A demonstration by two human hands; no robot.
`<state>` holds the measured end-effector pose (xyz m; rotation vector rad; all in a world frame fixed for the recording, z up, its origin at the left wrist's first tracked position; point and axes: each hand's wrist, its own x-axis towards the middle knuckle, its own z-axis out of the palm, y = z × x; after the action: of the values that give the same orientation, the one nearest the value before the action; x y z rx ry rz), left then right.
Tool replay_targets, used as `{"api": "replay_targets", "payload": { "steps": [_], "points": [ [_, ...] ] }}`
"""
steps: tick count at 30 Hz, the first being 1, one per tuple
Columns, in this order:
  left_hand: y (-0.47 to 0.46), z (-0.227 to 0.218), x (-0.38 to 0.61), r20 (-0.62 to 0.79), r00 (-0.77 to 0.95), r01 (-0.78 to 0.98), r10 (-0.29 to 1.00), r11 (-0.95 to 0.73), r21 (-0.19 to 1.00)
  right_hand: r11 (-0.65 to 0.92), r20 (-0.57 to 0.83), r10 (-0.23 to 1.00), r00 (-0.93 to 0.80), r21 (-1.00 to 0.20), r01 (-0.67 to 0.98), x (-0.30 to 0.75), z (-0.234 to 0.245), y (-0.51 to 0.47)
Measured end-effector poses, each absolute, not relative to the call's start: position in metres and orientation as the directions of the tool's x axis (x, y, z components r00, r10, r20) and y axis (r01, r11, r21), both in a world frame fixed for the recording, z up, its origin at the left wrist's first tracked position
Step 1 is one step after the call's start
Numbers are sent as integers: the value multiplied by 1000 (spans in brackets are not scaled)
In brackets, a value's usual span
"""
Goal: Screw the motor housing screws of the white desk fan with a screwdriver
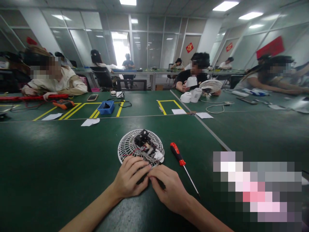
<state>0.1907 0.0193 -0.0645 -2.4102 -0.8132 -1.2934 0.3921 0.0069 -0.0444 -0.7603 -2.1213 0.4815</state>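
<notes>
A white round fan grille (125, 145) lies on the green table, with a black motor (142, 138), loose wires (151, 156) and a small white part (158, 156) on top. At its near edge is my left hand (131, 177), fingers curled over the rim and thumb drawn in. My right hand (169, 185) meets it there, thumb and forefinger pinched close to the left fingertips. Whatever lies between the fingers is too small or hidden to name. To the right of the grille lies a screwdriver (178, 156) with a red and black handle, its tip toward me.
Beyond the table seam stand a blue bin (106, 108), a phone (92, 97), an orange-black tool (64, 103) and paper sheets (90, 122). Across the table a person (193, 75) handles white fan parts (193, 95). More people sit left and right. A blurred patch covers the lower right.
</notes>
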Motion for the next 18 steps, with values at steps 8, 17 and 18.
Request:
{"api": "replay_targets", "payload": {
  "steps": [8,17,18],
  "points": [
    [20,-63,191,842,432,575,322,-818,18,644,493,760,-424,-660,386,393,-47,6],
    [18,-65,188,837,460,556,297,-831,-11,670,531,741,-411,-635,385,392,-52,6],
    [18,-66,188,837,460,554,296,-832,-10,673,532,737,-417,-631,386,392,-52,6]
  ]
}}
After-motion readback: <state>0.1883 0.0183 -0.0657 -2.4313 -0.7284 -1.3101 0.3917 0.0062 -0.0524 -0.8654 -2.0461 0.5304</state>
